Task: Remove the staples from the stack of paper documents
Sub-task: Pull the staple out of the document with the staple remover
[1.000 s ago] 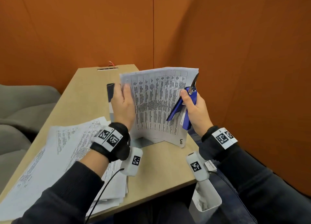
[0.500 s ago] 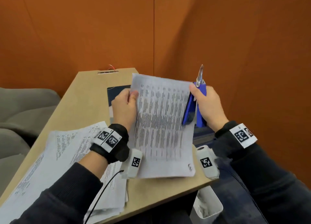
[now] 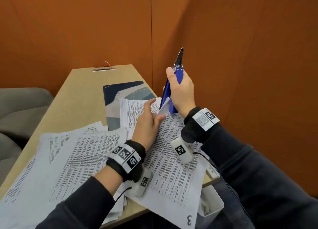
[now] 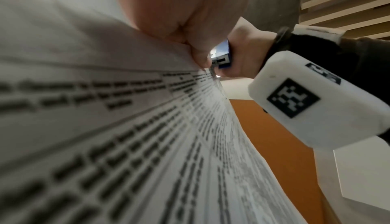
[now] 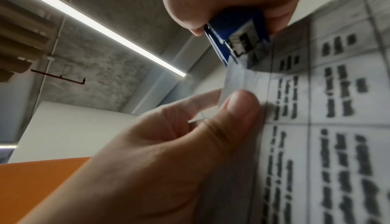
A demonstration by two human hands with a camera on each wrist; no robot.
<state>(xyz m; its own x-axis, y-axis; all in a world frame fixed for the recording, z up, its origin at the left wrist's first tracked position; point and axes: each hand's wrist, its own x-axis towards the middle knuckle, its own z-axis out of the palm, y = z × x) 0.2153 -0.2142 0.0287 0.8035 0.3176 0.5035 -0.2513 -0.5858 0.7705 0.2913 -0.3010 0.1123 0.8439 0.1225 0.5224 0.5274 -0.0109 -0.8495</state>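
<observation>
A printed document (image 3: 172,160) lies on the table (image 3: 82,91), its near end hanging over the front edge. My left hand (image 3: 156,110) pinches its far right corner, which curls upward; in the right wrist view the thumb (image 5: 240,104) presses the sheet's face with a finger behind it. My right hand (image 3: 179,91) grips a blue staple remover (image 3: 175,77), metal tip pointing up. Its lower end (image 5: 236,34) sits on that lifted corner. The left wrist view shows the document (image 4: 147,127) close up and the remover (image 4: 222,55) beyond my fingers. No staple is visible.
A spread pile of loose printed sheets (image 3: 68,156) covers the table's left front. A blue-and-grey patterned mat (image 3: 123,94) lies behind the document. A white bin (image 3: 211,204) hangs below the table's right front corner. Orange partitions (image 3: 240,56) close the back and right; a grey sofa (image 3: 17,108) stands left.
The document, held upright in the air before, now lies flat on the table. My left hand has shifted to its far right corner. The remover has swung tip-up over that corner.
</observation>
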